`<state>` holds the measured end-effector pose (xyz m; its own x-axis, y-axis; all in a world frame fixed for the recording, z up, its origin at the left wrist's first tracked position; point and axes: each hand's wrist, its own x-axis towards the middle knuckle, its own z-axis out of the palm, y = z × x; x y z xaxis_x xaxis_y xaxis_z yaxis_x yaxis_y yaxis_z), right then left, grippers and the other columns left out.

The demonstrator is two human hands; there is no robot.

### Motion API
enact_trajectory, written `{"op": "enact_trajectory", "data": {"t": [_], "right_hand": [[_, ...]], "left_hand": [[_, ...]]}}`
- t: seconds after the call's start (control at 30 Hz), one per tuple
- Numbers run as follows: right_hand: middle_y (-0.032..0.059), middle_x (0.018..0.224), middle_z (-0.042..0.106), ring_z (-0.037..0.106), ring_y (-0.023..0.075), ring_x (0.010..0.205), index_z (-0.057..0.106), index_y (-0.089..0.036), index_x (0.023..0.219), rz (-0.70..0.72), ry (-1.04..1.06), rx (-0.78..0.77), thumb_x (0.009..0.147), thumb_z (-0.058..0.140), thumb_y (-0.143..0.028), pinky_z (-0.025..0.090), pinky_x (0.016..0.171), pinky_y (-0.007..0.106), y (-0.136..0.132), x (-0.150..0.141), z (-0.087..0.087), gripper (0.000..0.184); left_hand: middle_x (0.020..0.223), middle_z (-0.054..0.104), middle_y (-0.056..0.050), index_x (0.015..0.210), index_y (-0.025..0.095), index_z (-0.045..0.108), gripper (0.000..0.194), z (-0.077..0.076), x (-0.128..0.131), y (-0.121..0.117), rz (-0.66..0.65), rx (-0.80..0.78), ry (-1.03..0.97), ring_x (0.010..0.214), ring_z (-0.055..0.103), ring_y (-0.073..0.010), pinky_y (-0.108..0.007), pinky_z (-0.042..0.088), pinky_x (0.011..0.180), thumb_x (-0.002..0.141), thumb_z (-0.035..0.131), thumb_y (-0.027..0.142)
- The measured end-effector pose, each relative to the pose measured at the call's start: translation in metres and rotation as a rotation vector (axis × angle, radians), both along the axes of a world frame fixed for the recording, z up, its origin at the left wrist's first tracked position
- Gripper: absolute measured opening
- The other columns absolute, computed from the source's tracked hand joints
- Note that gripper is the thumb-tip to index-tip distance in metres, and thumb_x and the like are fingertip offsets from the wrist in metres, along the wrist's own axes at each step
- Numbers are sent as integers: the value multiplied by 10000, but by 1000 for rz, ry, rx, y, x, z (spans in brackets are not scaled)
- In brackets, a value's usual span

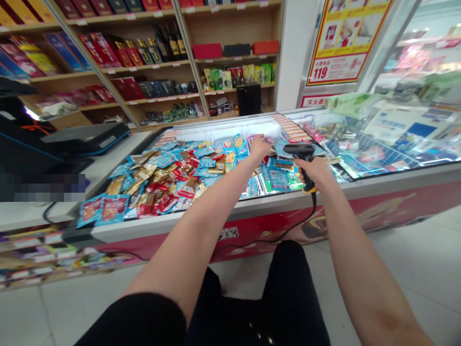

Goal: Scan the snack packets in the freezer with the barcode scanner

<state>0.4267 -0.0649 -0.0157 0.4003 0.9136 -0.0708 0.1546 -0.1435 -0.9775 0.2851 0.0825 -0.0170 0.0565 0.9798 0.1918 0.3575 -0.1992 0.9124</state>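
My right hand (314, 171) is wrapped round the handle of a black barcode scanner (299, 152) with a yellow base, its head pointing left over an open chest freezer (230, 211). A black cable hangs from the scanner down the freezer's red front. My left hand (260, 146) reaches further into the freezer with its fingers closed on a small colourful packet (268, 140) near the middle divider. Below it lie several wrapped ice-cream packets (169, 178), blue, red and gold, heaped in the left compartment.
A glass sliding lid (396, 129) covers the freezer's right half. A white counter with a black till (82, 139) stands at the left. Wooden shelves (144, 62) of boxed goods and bottles line the back wall. A black speaker (248, 98) stands behind the freezer.
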Motion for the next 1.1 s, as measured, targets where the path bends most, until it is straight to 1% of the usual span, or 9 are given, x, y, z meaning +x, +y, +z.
{"op": "enact_trajectory", "data": {"t": [0.13,0.3,0.47,0.6,0.67,0.77,0.83,0.93,1.1], "right_hand": [[-22,482,518,465,109,344,537,-169,697,14,-19,-20,809,659,-185,384,335,226,-2,-5,-7,166],[-13,504,542,478,109,351,525,-171,695,65,-47,-4,805,675,-194,376,327,217,-1,-28,-2,188],[-26,479,515,455,100,337,527,-167,700,152,-25,-18,829,647,-182,379,322,215,-2,-67,4,177],[-32,458,503,444,97,331,511,-170,693,234,-33,-9,836,635,-176,366,315,210,0,-103,4,189],[-35,460,508,450,95,332,509,-172,700,264,-57,-6,832,647,-178,367,319,204,1,-121,4,191],[-40,467,517,460,92,333,514,-175,714,300,-96,-16,827,662,-176,375,333,197,0,-149,6,187],[-40,471,518,461,91,332,514,-175,710,323,-119,-23,835,653,-176,373,336,196,-2,-165,7,186],[-34,480,520,466,96,340,514,-175,709,349,-150,-34,841,635,-181,376,335,200,-2,-183,5,178],[-29,508,539,482,106,366,532,-176,749,352,-186,-53,829,647,-205,391,345,207,0,-193,0,143]], "left_hand": [[1243,649,-122,1264,119,564,535,-3,-20,-11,63,39,113,1118,632,-209,-305,493,920,737,605,40],[1245,658,-105,1216,137,603,458,1,-58,-22,63,118,269,1140,619,-201,-292,468,960,764,597,71],[1264,656,-107,1190,134,628,429,4,-115,-25,110,188,449,1191,590,-215,-304,432,1029,771,564,69],[1244,653,-115,1218,138,624,420,2,-167,-34,230,166,624,1208,573,-224,-312,421,1046,806,549,114],[1242,642,-141,1229,129,621,412,0,-192,-42,291,135,704,1209,568,-243,-323,425,1036,824,561,168],[1264,614,-197,1225,103,627,437,-5,-218,-54,363,90,812,1190,569,-296,-366,434,1011,865,557,339],[1267,605,-224,1193,78,649,515,-9,-225,-59,411,80,873,1195,551,-329,-397,419,1017,891,499,468],[1298,585,-241,1164,60,671,633,-14,-225,-59,462,95,930,1269,470,-360,-435,360,1063,889,436,580],[1386,510,-261,1205,50,651,680,-17,-218,-47,463,39,887,1344,379,-408,-479,303,1099,763,608,565]]}}
